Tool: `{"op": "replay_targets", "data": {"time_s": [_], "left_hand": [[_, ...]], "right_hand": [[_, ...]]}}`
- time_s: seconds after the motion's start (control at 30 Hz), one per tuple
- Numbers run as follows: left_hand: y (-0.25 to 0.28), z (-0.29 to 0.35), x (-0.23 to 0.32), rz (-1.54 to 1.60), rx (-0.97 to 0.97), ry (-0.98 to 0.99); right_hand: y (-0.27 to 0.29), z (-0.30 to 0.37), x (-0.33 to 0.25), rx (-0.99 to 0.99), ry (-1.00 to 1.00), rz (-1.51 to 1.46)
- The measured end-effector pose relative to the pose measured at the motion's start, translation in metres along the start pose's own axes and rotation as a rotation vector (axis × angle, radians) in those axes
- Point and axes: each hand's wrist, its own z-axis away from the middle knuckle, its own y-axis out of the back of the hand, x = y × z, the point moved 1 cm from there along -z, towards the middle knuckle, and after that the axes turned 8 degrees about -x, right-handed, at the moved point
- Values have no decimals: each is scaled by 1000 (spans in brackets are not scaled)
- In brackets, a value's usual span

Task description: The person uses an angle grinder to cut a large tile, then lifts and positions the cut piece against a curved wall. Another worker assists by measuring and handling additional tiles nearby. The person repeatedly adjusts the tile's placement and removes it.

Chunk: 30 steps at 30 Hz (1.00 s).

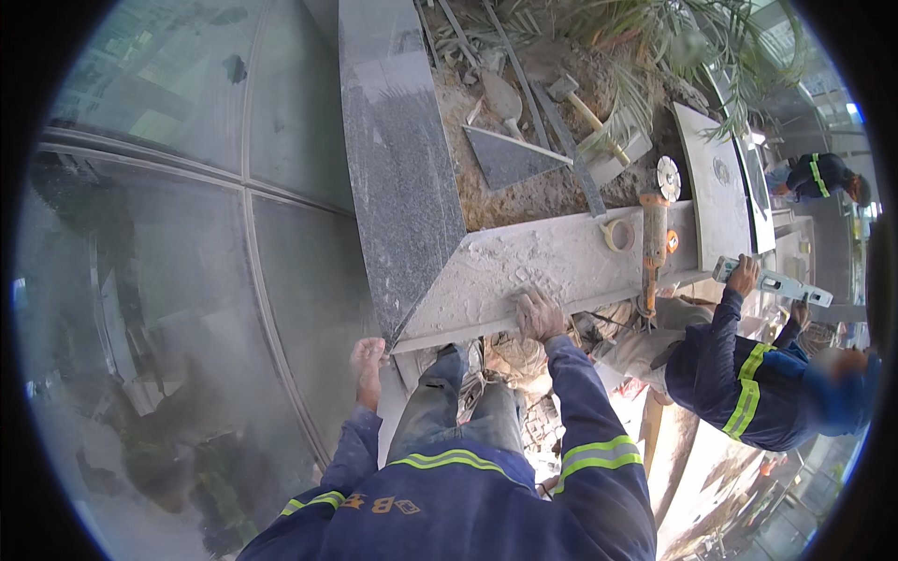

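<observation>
A pale, dust-covered stone slab (571,248) runs left to right in front of me. Its slanted end meets a dark grey stone slab (402,159) in a mitred corner. At the near tip of that corner is my left hand (368,366), fingers curled together against the edge; whatever they pinch is hidden. My right hand (540,316) is closed over the pale slab's front edge, its bent fingers on the dusty top. Farther right, an orange angle grinder (655,238) with a cutting disc lies across the slab, beside a roll of tape (617,236).
Glass panels (309,299) stand along the left. Behind the slab, a soil bed holds a hammer (589,117), a trowel (502,98), a triangular stone offcut (510,159) and palm fronds (655,37). At right a co-worker (739,383) holds a spirit level (776,282); another person (818,175) is farther off.
</observation>
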Motion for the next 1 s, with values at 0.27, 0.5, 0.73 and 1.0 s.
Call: {"op": "replay_targets", "data": {"time_s": [0.27, 0.5, 0.73, 1.0], "left_hand": [[5, -6, -16, -170, 61, -30], [-15, -2, -37, -59, 172, -52], [-23, -11, -56, -29, 324, -161], [-40, -2, -54, 247, 447, -180]], "right_hand": [[-17, 0, 6, -47, -8, 62], [-14, 9, 10, -51, -1, 122], [-40, 23, 30, 107, 87, 123], [-41, 14, 34, 147, 192, 6]]}}
